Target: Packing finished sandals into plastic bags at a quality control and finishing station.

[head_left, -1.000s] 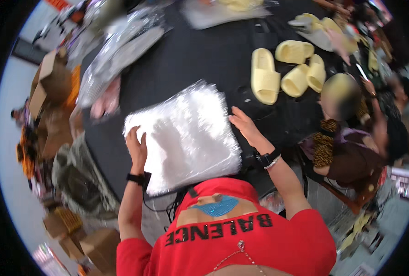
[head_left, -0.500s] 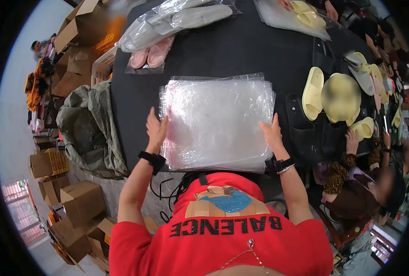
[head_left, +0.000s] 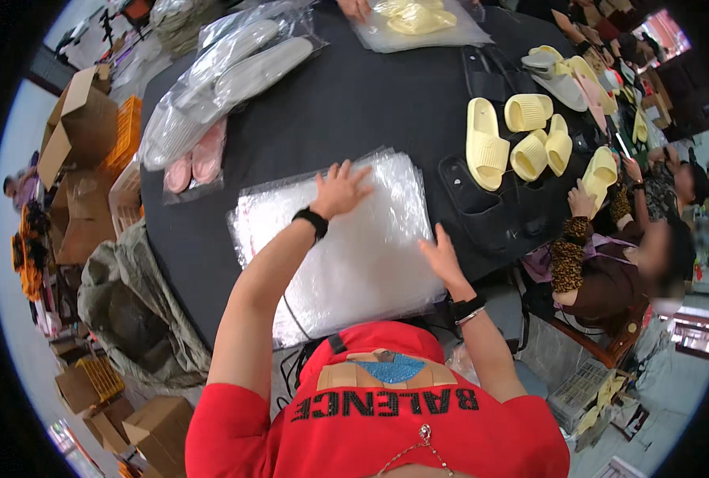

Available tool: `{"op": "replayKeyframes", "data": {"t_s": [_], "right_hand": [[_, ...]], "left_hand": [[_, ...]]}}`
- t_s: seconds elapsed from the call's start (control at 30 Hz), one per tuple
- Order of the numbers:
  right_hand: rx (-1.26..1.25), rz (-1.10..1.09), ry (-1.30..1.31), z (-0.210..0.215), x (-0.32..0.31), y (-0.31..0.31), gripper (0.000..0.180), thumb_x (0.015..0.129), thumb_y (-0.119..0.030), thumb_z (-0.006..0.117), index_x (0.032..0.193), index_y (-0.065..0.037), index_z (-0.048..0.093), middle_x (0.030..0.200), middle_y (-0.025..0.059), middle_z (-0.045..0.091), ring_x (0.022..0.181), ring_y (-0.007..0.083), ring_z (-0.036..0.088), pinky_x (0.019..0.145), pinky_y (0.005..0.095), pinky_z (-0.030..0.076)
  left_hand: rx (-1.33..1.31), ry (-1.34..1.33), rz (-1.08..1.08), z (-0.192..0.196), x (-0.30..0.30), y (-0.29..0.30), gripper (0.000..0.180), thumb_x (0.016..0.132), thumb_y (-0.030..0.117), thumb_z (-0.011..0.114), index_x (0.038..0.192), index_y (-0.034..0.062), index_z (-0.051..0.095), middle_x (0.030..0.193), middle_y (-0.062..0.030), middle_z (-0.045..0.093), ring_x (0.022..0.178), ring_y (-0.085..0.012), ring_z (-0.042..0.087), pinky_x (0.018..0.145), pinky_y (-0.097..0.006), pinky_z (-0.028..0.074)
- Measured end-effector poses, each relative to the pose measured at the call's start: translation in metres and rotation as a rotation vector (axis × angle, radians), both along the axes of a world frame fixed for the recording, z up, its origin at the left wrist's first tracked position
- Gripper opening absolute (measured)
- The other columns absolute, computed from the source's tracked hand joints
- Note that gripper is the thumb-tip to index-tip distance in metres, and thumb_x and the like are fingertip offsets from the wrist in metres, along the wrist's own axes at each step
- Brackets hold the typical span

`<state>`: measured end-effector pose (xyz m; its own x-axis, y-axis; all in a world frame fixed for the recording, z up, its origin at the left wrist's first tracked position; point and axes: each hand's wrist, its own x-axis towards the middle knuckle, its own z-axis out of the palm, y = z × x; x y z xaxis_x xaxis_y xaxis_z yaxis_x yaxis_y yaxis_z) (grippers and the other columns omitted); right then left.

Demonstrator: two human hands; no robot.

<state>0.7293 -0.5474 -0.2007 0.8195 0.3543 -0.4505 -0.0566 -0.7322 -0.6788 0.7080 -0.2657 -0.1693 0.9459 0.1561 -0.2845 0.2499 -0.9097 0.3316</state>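
Note:
A stack of clear plastic bags point(head_left: 354, 271) lies on the black-covered table point(head_left: 330, 103) right in front of me. My left hand point(head_left: 341, 190) is over the upper part of the stack, fingers spread; I cannot tell how firmly it presses. Along the stack's right side is my right hand point(head_left: 444, 259), open, thumb and fingers apart and holding nothing. To the right of the bags are black slippers point(head_left: 470, 191) and several pale yellow slippers point(head_left: 488, 151).
Bagged grey slippers point(head_left: 263, 68) and bagged pink slippers point(head_left: 207, 158) lie at the far left. A co-worker on the right holds a yellow slipper point(head_left: 600, 177). Another person's hand point(head_left: 356, 9) is at the far edge. Cardboard boxes point(head_left: 80, 127) and a grey-green sack point(head_left: 123, 295) stand left.
My left hand has moved from the stack's left edge onto its top. My right hand stays by the right edge. The view has shifted, and the stack now appears turned.

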Motion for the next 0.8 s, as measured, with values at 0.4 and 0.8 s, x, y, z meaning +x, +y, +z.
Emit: {"op": "replayKeyframes", "data": {"t_s": [0.4,0.8], "right_hand": [[-0.121,0.098,-0.169,0.011,0.002,0.047,0.068,0.071,-0.031,0.063,0.127,-0.007,0.033,0.114,0.0197,0.042,0.102,0.0408,0.043,0.087,0.0456,0.038],[0.014,-0.031,-0.066,0.001,-0.001,0.055,0.059,0.066,-0.02,0.063,0.12,-0.007,0.042,0.108,0.0154,0.046,0.105,0.0323,0.047,0.084,0.0411,0.042]], "left_hand": [[-0.046,-0.157,0.092,-0.013,-0.007,0.036,0.067,0.07,0.036,0.067,0.125,0.0058,0.041,0.113,-0.017,0.048,0.107,-0.0334,0.045,0.089,-0.044,0.037],[0.065,0.041,0.006,-0.016,0.003,0.043,0.056,0.066,0.042,0.069,0.097,-0.0028,0.053,0.106,-0.0201,0.048,0.101,-0.0364,0.044,0.083,-0.045,0.04]]}}
